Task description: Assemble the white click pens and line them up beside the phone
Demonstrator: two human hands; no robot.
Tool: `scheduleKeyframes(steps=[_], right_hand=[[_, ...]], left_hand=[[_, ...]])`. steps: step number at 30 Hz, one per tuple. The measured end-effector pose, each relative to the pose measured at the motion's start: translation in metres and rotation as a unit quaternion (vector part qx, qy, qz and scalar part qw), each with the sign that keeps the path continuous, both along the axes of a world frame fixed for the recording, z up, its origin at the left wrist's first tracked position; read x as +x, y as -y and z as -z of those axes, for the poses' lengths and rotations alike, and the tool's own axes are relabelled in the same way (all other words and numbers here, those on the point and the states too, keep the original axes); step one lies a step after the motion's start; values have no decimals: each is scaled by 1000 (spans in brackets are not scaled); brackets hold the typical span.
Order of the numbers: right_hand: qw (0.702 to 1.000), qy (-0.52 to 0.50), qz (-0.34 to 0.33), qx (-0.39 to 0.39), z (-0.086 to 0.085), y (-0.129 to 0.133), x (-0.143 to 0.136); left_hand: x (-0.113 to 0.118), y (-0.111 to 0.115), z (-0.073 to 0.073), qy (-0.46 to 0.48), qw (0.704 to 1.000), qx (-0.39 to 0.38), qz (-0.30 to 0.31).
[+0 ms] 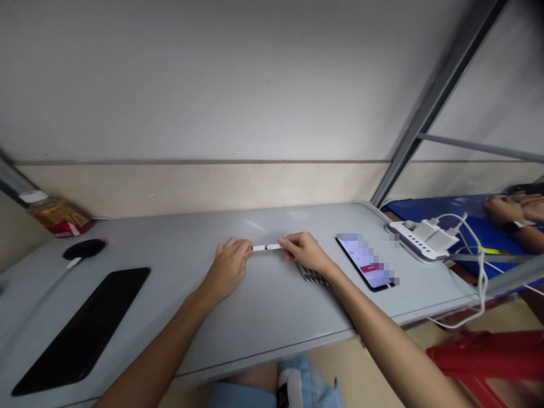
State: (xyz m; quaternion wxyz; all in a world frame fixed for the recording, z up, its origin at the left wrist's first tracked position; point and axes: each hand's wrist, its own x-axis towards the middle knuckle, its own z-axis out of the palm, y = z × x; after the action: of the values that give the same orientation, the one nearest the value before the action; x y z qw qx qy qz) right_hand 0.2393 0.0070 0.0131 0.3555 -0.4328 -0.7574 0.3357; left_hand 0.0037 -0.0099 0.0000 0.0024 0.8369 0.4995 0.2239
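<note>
A white pen with dark bands lies level between my two hands, just above or on the grey tabletop. Its left end is in the closed fingers of my left hand. My right hand pinches the other end between thumb and fingers. Under and beside my right hand sit several pens in a row, partly hidden by the hand and wrist.
A lit phone and a white power strip with plugs and cables stand to the right. At left are a bottle, a black round device with a cable, and a black flat slab. Another person's hands rest on a blue table.
</note>
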Motion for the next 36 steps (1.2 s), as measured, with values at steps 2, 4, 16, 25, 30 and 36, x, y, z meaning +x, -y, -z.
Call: scheduleKeyframes(steps=[2,4,16,25,30,36], right_hand=[[999,-16,-11,27,0,0,0],[998,-41,3,41,1,0,-1],[1000,1,-1,31,3,-2,-2],[985,39,5,168,7,-3,-1],[975,91,24,199,9,-7,5],[963,136,59,225,12,-16,18]], left_hand=[[0,1,-1,-3,1000,1,-1],[0,1,-1,3,1000,-1,-4],[5,4,-3,13,999,-36,-12],[4,4,-1,29,999,-41,-9],[2,3,-4,21,999,-37,-6],[-3,-1,-3,22,998,-30,-48]])
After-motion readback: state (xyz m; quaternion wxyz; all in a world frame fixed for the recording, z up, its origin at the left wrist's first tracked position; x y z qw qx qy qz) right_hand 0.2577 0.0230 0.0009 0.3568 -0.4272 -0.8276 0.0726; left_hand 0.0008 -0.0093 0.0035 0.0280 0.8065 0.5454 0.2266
